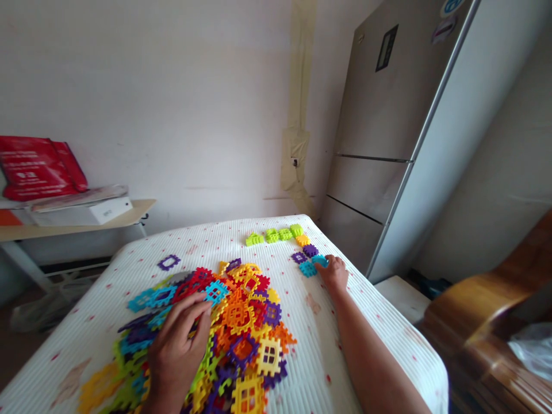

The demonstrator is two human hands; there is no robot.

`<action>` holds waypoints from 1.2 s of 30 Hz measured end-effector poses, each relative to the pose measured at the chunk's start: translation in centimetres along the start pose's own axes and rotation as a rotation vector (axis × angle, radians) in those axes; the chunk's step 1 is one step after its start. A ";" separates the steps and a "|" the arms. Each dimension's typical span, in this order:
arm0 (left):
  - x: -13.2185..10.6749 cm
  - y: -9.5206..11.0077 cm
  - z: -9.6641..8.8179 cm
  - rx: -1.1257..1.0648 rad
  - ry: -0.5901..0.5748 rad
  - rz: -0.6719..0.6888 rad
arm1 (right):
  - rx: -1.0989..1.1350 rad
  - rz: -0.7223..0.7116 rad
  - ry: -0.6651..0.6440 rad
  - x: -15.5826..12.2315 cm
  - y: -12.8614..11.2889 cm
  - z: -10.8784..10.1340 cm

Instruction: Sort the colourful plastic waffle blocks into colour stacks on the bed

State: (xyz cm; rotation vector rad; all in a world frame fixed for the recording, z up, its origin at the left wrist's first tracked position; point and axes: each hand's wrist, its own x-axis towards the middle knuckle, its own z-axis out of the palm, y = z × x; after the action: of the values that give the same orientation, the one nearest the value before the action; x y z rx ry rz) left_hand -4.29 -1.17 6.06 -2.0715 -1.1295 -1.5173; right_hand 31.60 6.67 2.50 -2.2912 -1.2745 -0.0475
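My left grip point(179, 351) is curled, back of the hand up and fingers bent downward, while my right grip point(333, 273) lies low with its fingers slightly spread, at the end of my outstretched right forearm point(371, 362) (bare skin along all that shows).

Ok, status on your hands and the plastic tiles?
Right hand on a cyan plastic interlocking tile, beside purple tiles. Left hand on the heaped multicoloured plastic tile pile. Lime-green tiles sit apart, beyond.
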 end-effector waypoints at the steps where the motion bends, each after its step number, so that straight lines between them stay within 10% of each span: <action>1: 0.0 0.0 0.0 0.001 0.004 -0.005 | -0.004 0.004 -0.004 0.0 -0.1 -0.1; 12: -0.1 -0.3 -0.1 0.032 0.030 -0.176 | -0.087 0.010 -0.080 0.4 0.4 0.5; 20: -1.5 -2.4 1.1 0.229 -0.377 -0.246 | -0.064 0.014 -0.082 0.3 0.3 0.4; 27: -1.6 -1.5 1.3 0.400 -0.605 -0.315 | 0.157 -0.022 0.103 0.5 0.9 0.4; 36: -1.8 -2.2 1.6 0.375 -0.597 -0.285 | 0.269 -0.109 0.312 0.4 0.6 0.6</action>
State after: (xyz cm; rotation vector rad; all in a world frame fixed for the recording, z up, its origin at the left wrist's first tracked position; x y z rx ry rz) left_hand -5.12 0.56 3.48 -2.2054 -1.8232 -0.6911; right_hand 32.21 6.99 1.80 -1.8991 -1.1638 -0.2465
